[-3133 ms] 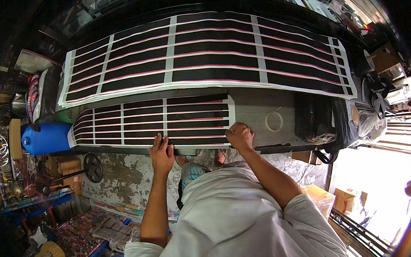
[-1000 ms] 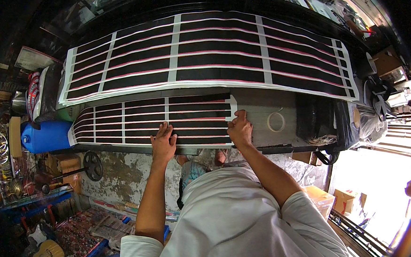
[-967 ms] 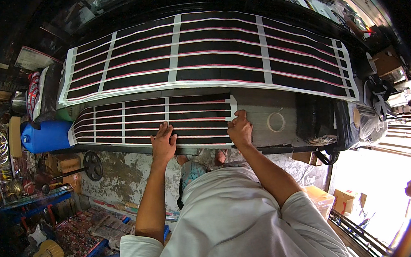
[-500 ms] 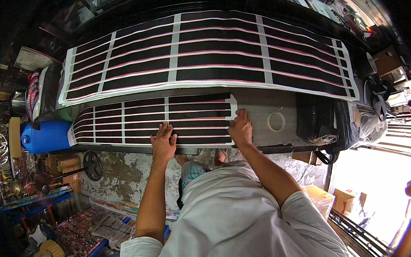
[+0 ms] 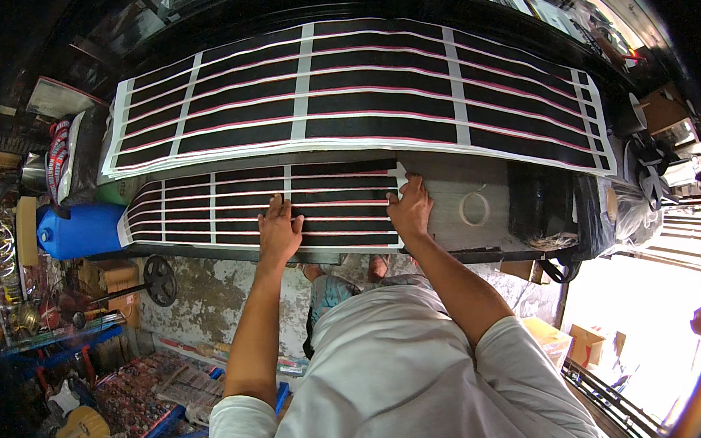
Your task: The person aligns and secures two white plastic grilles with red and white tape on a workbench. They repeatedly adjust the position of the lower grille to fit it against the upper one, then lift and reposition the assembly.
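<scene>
A long sheet printed with black bands, split by white and thin red lines, lies along the near part of the work table. My left hand rests on its middle, fingers spread and pressing flat, holding nothing. At the sheet's right end my right hand has its fingers bent over the white margin, seemingly pinching the edge; the fingertips' underside is hidden. Beyond it lies a stack of larger sheets with the same black bands and white stripes.
A pale ring, perhaps a tape roll, lies on the grey table top right of my right hand. Farther right sits a black wrapped bundle. A blue jerrycan stands at the left end, above a handwheel.
My right hand has shifted slightly away from me and left along the sheet's right edge. My left hand has moved slightly away from me, still on the sheet.
</scene>
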The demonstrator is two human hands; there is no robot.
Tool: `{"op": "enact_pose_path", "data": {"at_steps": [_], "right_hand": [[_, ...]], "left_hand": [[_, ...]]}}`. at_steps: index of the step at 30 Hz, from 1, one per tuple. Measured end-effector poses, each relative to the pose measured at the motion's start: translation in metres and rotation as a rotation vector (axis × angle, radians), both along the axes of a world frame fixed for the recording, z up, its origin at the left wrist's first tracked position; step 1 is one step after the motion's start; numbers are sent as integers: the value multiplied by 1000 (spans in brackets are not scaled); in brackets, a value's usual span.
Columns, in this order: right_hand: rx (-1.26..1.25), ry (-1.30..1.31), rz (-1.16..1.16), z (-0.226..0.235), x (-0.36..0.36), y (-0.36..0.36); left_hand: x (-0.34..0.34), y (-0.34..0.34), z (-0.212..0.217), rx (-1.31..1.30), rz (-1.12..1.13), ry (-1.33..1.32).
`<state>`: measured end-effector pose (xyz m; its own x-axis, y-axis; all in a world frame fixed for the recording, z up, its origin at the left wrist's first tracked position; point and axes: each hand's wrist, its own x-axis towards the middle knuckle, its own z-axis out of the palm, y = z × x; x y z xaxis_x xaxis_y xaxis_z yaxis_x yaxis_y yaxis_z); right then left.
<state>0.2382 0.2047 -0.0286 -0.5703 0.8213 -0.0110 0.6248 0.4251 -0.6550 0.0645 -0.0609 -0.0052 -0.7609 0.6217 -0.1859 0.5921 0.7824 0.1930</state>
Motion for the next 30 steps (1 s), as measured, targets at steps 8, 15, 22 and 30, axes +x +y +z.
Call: {"op": "enact_pose_path", "data": {"at_steps": [8,15,22,30], "right_hand": [[-61,-26,-13,2,-5,3],[-163,-54,-61,10,-4,2],[-252,-115,-90,14,-7,9],[-289,-150,-86,16,-11,16]], "left_hand": [[-5,-2,-1,-16,-3,-93],[-8,-11,20,-21,-73,-213],[-4,-4,19,-105,-101,-171],[-3,-5,18,-102,-107,-182]]}}
